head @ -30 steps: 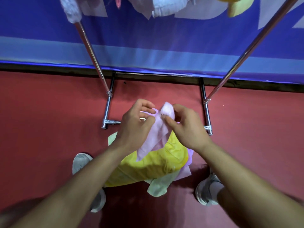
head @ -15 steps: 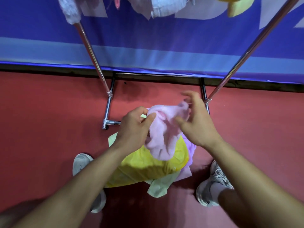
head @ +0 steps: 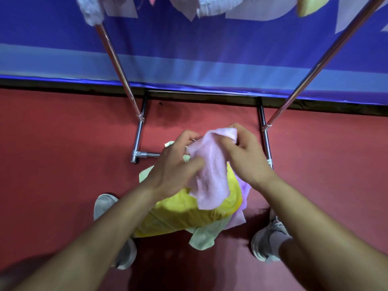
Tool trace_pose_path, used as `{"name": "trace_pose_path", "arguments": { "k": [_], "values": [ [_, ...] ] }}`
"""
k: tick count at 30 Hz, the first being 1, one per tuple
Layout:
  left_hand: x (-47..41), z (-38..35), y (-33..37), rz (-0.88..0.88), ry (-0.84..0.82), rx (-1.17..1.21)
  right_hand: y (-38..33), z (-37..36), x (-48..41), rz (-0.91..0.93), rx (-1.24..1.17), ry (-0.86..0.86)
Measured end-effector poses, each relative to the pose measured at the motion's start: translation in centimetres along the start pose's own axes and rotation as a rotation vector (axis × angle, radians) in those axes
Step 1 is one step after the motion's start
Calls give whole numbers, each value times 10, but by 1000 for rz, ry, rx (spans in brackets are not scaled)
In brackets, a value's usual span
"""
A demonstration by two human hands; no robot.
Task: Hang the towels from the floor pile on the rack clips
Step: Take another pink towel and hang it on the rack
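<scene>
A pale pink towel (head: pixel 212 175) hangs between my hands above the floor pile. My left hand (head: pixel 178 164) grips its left edge with the thumb pressed on the cloth. My right hand (head: pixel 245 156) pinches its upper right corner with curled fingers. Below lies the pile (head: pixel 189 213): a yellow towel on top, pale green and lilac towels under it. The chrome rack (head: pixel 117 66) stands behind, its two poles slanting upward. Several towels (head: pixel 210 5) hang at the top edge of the view; the clips are not visible.
The rack's base bars (head: pixel 137 141) lie on the red floor in front of a blue banner (head: pixel 189 49). My two grey shoes (head: pixel 268 240) stand on either side of the pile.
My right hand has closed on the towel's upper corner after reaching with spread fingers. The towel has been spread wider between the hands and hangs lower over the pile.
</scene>
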State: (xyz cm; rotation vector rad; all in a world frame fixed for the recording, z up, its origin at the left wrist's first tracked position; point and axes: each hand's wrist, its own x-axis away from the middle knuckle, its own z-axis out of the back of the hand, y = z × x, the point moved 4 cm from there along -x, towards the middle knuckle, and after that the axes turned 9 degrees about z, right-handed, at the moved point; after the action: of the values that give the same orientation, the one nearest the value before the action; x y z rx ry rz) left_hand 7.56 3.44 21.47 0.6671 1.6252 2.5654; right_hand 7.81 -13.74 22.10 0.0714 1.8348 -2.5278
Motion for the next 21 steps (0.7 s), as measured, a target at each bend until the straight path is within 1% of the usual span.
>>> {"name": "trace_pose_path", "arguments": {
  "k": [1, 2, 6, 7, 9, 11, 12, 13, 14, 17, 18, 19, 21],
  "values": [
    [3, -5, -2, -22, -12, -101, -1, 2, -1, -19, -57, 21],
    [5, -8, -5, -31, 7, -149, -3, 3, -1, -24, -96, 35],
    [-1, -1, -11, -13, 155, 20, -3, 10, -3, -31, -113, 74],
    [-3, 2, -11, -22, 180, 47, -2, 13, -4, -33, -63, 84],
    [-4, 5, -7, -47, 208, 69, 3, 19, -4, -55, 188, 58],
    [-2, 5, -3, -74, 234, -8, 8, 20, -1, -138, 447, -36],
    [-1, 4, -1, -93, 238, -67, 9, 19, 1, -167, 488, -76],
    [0, 2, 1, -118, 238, -128, 10, 16, 3, -164, 481, -118],
    [0, 0, 3, -133, 232, -173, 9, 12, 4, -118, 446, -176],
    [1, -3, 3, -135, 195, -205, 4, -4, 8, 23, 191, -356],
    [1, -3, 3, -135, 190, -199, 3, -7, 9, 39, 161, -371],
    [0, -1, 2, -124, 192, -185, 4, -7, 9, 48, 184, -350],
    [-3, 2, -2, -74, 213, -161, 4, -6, 6, 77, 303, -279]
  ]
}}
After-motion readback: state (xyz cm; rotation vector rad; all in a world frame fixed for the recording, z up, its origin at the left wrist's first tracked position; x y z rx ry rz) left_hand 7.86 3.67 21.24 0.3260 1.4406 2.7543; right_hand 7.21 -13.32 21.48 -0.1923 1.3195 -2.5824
